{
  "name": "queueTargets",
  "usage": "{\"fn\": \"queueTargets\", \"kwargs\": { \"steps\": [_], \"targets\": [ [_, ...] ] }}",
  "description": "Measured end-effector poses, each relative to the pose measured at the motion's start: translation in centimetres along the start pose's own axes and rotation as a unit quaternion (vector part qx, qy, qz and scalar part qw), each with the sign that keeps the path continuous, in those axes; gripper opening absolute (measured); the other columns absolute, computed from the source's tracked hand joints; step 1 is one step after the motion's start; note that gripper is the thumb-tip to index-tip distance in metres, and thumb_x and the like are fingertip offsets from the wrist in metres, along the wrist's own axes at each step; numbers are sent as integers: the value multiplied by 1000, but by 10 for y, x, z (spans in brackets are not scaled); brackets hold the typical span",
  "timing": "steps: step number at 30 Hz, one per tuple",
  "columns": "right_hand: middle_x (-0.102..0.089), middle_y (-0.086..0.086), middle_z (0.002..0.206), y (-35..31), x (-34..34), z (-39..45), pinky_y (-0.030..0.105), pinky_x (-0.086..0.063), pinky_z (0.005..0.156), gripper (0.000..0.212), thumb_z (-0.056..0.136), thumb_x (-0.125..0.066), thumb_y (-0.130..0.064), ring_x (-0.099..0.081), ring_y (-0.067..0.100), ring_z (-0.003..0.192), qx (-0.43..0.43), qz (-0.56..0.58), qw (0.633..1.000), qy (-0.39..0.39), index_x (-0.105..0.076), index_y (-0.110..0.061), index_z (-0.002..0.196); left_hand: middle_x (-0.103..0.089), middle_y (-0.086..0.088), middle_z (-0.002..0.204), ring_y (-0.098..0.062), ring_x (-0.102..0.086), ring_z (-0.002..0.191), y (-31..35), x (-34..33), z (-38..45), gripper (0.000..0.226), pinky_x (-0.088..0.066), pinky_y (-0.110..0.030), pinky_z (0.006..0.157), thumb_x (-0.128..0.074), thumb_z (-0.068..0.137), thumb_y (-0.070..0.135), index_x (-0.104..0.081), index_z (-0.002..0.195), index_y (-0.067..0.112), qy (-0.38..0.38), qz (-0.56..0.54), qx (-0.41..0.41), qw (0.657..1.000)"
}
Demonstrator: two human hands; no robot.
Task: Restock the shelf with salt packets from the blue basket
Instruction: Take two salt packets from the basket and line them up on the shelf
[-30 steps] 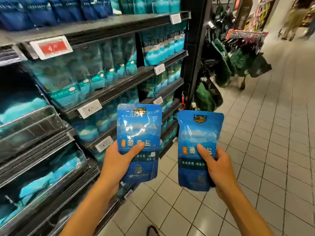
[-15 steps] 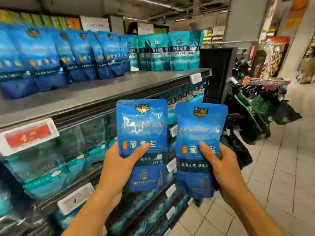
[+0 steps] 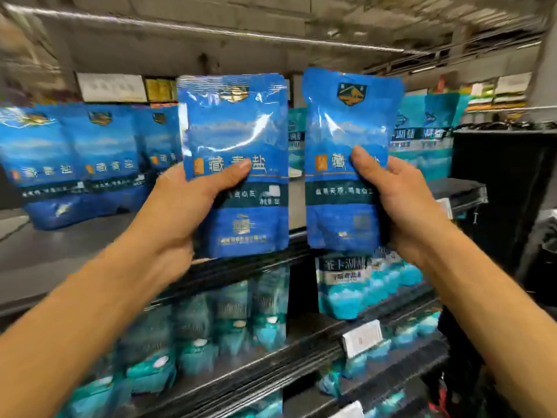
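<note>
My left hand [image 3: 184, 206] grips a blue salt packet [image 3: 235, 122] upright, thumb across its front. My right hand [image 3: 404, 200] grips a second blue salt packet [image 3: 346, 125] the same way, just to the right of the first. Both packets are held up in front of the grey top shelf [image 3: 60, 251], at the height of the row of matching blue salt packets [image 3: 78, 164] standing at its back left. The blue basket is out of view.
Teal salt packets [image 3: 422, 140] stand on the top shelf to the right, behind the held ones. Lower shelves hold more teal packets [image 3: 247, 321] with white price tags [image 3: 361, 336] on the edges. A black end panel [image 3: 497, 206] closes the shelf on the right.
Both hands have risen with their packets from waist level to the top shelf's height, and my view has tilted up from the floor to the top shelf.
</note>
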State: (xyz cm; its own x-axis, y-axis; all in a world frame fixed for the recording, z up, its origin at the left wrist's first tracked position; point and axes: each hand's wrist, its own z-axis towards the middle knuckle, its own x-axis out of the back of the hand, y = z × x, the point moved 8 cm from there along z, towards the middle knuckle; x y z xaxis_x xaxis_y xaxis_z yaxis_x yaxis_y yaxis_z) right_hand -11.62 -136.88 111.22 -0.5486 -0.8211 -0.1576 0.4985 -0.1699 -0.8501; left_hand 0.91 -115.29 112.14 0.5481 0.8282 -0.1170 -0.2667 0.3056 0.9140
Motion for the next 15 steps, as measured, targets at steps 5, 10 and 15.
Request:
{"fn": "queueTargets", "kwargs": {
  "steps": [5, 10, 15],
  "targets": [
    [-78, 6, 109, 19, -6, 101, 41, -60, 91, 21, 92, -72, -29, -73, 21, 97, -4, 8, 998, -61, -74, -13, 105, -79, 2, 103, -16, -76, 90, -1, 7, 56, 30, -64, -35, 75, -75, 87, 19, -73, 117, 15, 86, 32, 6, 996],
    [-74, 14, 117, 77, -13, 172, 46, -57, 97, 36, 89, -75, -19, -71, 25, 98, -82, 9, 992, -94, -68, -4, 121, -78, -1, 99, -16, -75, 82, -29, 20, 97, 25, -62, -38, 79, -75, 88, 16, -71, 113, 14, 140, 20, 32, 989],
    [-69, 18, 126, 124, -11, 211, 46, -54, 101, 42, 89, -68, 1, -68, 28, 104, -122, 11, 982, -146, -60, 0, 130, -79, -2, 80, -19, -75, 70, -58, 25, 134, 6, -64, -49, 70, -76, 89, 13, -70, 90, 14, 156, -1, 59, 986]
  ]
}}
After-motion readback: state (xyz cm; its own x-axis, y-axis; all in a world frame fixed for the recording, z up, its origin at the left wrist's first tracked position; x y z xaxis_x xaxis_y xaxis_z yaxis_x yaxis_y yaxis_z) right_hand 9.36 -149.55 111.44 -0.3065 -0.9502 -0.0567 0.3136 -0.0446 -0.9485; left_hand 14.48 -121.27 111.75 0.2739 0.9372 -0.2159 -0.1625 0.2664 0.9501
